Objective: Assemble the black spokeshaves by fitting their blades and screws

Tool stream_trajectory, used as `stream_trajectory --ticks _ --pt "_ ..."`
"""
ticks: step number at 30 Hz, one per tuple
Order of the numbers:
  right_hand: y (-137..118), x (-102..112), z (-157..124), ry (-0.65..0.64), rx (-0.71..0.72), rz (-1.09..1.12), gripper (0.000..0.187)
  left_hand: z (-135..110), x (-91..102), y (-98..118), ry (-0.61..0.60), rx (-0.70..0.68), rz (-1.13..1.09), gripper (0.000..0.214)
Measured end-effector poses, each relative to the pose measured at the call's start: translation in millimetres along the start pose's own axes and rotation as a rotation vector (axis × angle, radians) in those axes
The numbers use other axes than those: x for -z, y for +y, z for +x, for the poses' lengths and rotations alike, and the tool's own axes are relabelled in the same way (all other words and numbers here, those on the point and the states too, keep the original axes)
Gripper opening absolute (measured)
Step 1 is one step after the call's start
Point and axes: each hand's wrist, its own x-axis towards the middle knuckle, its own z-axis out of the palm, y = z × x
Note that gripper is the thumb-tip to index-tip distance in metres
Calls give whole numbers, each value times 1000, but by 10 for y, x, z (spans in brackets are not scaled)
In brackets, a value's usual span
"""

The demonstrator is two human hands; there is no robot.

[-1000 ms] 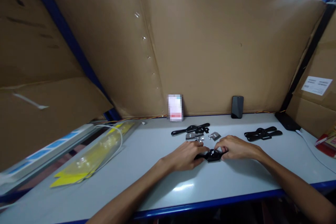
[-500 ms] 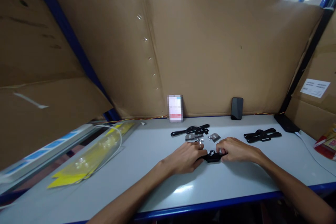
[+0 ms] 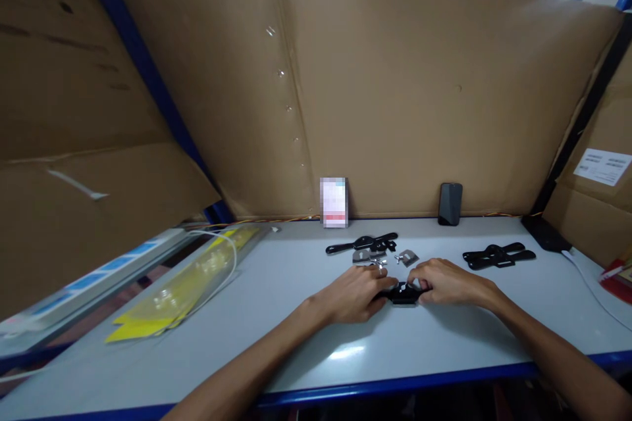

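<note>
A black spokeshave body (image 3: 403,296) lies low over the table between my hands. My left hand (image 3: 356,293) closes on its left handle, with fingertips close to the middle part. On the other end, my right hand (image 3: 447,281) grips with bent fingers, covering most of that handle. Just beyond my fingers are a loose grey blade (image 3: 409,256) with a small screw beside it, and more metal blades (image 3: 362,255) with silver screws. Small black pieces (image 3: 386,246) rest behind them, next to another black spokeshave body (image 3: 364,243).
More black spokeshave bodies (image 3: 496,255) are piled at right. Two phones, one with a lit, blurred screen (image 3: 334,202) and one dark (image 3: 450,204), lean on the cardboard wall (image 3: 375,92). At left lie a yellow-and-clear plastic bag (image 3: 168,302) and a power strip (image 3: 99,276).
The camera view has shifted slightly, so everything sits a little further right. My left fingertips have edged inward over the spokeshave body; both hands stay on it.
</note>
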Motion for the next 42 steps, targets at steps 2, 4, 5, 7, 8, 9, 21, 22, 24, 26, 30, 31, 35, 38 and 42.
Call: stream_trajectory --ticks 2,4,5,7,8,9,21,22,24,26,30,31,35,38,42 --pt "9 -4 0 5 3 -5 9 -1 -1 2 4 -6 1 35" --pt "20 -9 0 8 6 -13 7 -1 -3 3 8 -9 3 33" --pt "25 -10 -1 9 5 -19 7 -2 -5 2 10 -10 1 31" --pt "30 -10 -6 5 1 -28 8 -4 -10 -1 16 -11 -8 26" --pt "28 -7 -9 4 -2 -25 13 -6 -12 -2 20 -11 -13 23" --pt "24 -5 -13 10 -4 -14 20 -8 -13 -3 24 -10 -16 22" --pt "-51 -93 1 102 173 -16 24 -12 -7 -1 -16 6 6 23" --pt "-51 -95 4 106 175 -19 26 -11 -5 0 -15 6 6 24" --pt "-50 -93 8 125 158 -33 26 -9 0 3 -10 11 2 26" --pt "-47 -85 11 149 127 -40 25 -8 5 7 -8 15 1 26" --pt "-27 -67 15 151 97 37 22 -13 14 12 -9 3 21 21" --pt "-20 -63 15 155 89 50 22 -15 14 12 -6 -2 27 21" --pt "-1 -62 16 214 68 -10 18 -20 6 5 1 -12 32 19" --pt "-25 -88 31 212 91 -83 16 -17 -8 -5 0 -12 16 19" --pt "-102 -167 76 208 81 -185 18 -16 -13 -8 8 -12 -9 20"
